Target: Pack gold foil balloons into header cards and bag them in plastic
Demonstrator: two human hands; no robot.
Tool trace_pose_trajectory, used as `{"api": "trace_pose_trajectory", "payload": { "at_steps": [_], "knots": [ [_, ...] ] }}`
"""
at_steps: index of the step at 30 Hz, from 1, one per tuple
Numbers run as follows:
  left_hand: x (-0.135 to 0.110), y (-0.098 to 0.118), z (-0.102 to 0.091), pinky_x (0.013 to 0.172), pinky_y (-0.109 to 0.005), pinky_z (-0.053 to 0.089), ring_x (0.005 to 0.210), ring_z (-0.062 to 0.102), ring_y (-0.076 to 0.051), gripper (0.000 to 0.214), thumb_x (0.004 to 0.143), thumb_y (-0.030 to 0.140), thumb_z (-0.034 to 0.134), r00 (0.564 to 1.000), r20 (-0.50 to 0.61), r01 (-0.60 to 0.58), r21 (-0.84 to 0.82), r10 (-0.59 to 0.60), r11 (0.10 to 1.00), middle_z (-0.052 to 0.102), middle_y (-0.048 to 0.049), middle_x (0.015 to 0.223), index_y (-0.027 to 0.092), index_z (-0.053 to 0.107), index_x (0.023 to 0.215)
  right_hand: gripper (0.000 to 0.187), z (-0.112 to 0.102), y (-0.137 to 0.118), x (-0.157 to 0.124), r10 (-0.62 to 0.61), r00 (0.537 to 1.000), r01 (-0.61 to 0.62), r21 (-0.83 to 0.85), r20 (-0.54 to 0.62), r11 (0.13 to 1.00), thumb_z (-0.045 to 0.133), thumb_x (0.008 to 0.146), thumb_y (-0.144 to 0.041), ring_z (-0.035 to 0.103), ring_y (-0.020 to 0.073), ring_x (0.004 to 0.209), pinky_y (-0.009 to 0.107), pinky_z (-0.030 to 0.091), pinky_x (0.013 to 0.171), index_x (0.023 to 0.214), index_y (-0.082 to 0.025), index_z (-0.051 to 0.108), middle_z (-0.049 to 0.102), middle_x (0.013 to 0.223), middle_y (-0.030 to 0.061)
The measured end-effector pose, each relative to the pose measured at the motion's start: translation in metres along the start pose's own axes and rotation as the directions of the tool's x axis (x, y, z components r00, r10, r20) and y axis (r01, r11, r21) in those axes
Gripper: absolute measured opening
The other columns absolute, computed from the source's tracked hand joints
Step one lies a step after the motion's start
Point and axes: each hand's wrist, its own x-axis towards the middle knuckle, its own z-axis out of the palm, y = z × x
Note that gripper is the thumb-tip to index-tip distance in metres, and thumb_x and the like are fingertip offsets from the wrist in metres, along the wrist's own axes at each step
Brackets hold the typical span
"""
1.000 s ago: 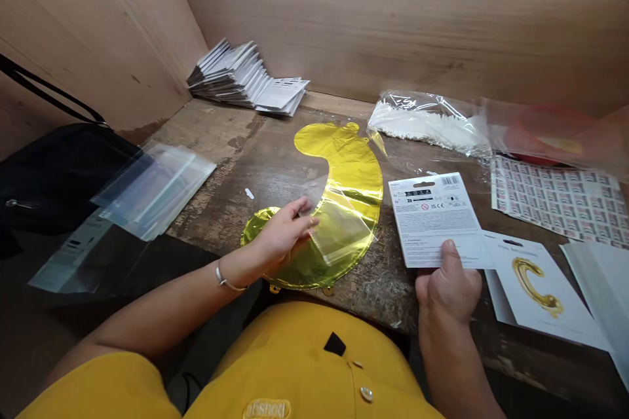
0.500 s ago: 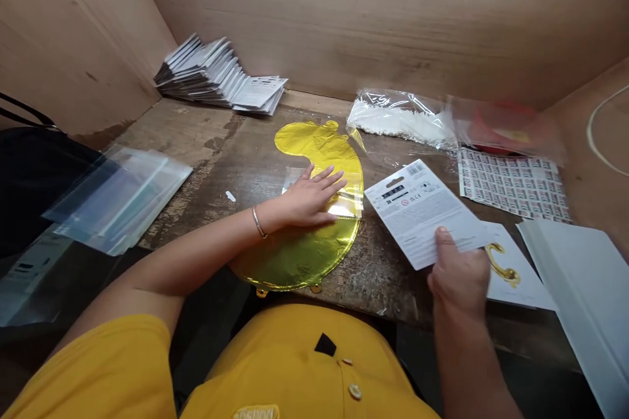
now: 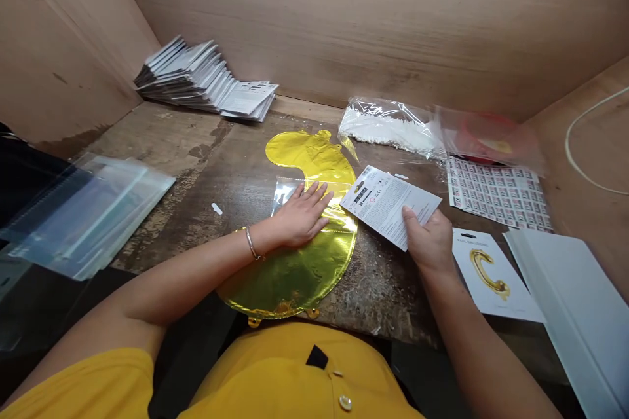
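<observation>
A flat gold foil balloon (image 3: 295, 275), curved like a letter C, lies on the wooden table. My left hand (image 3: 302, 215) rests flat across its middle with the fingers spread. Under that hand a clear plastic bag (image 3: 281, 191) lies over the foil, its left end showing. My right hand (image 3: 430, 236) grips a white printed card (image 3: 388, 203) by its near right corner, thumb on top. The card is tilted, its far left corner beside the balloon's right edge. Another card with a gold C picture (image 3: 491, 275) lies right of my right hand.
Stacked packs (image 3: 196, 78) stand at the back left. Clear bags (image 3: 98, 209) lie at the left edge. At the back right are a bag of white straws or sticks (image 3: 388, 127), a red roll (image 3: 491, 134) and sticker sheets (image 3: 498, 193). White cards (image 3: 570, 288) are stacked at right.
My right hand has carried the card left, away from the card with the gold C picture and closer to the balloon. My left hand stays flat on the bag and balloon. The view has shifted slightly.
</observation>
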Motion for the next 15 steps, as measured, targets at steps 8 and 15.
{"api": "trace_pose_trajectory", "payload": {
  "at_steps": [8,15],
  "knots": [
    [0.0,-0.002,0.002,0.118,-0.052,0.01,0.147,0.014,-0.033,0.062,0.098,0.042,0.033,1.0,-0.015,-0.024,0.001,0.024,1.0,0.019,-0.0202,0.158,0.009,0.025,0.15,0.034,-0.008,-0.001,-0.007,-0.023,0.999,0.016,-0.154,-0.047,0.988,0.062,0.071,-0.047,0.066,0.0292,0.078,0.044,0.052,0.074,0.084,-0.015,0.068,0.073,0.084,0.0139],
    [0.0,-0.003,0.004,0.118,-0.05,0.008,0.147,0.014,-0.033,0.063,0.098,0.044,0.032,0.999,-0.03,-0.029,0.015,0.03,0.999,0.019,-0.0193,0.158,0.009,0.026,0.15,0.035,-0.007,-0.001,-0.007,-0.06,0.998,0.053,-0.186,-0.031,0.981,0.06,0.073,-0.044,0.066,0.0297,0.083,0.045,0.051,0.08,0.09,-0.015,0.068,0.072,0.088,0.015]
  ]
}}
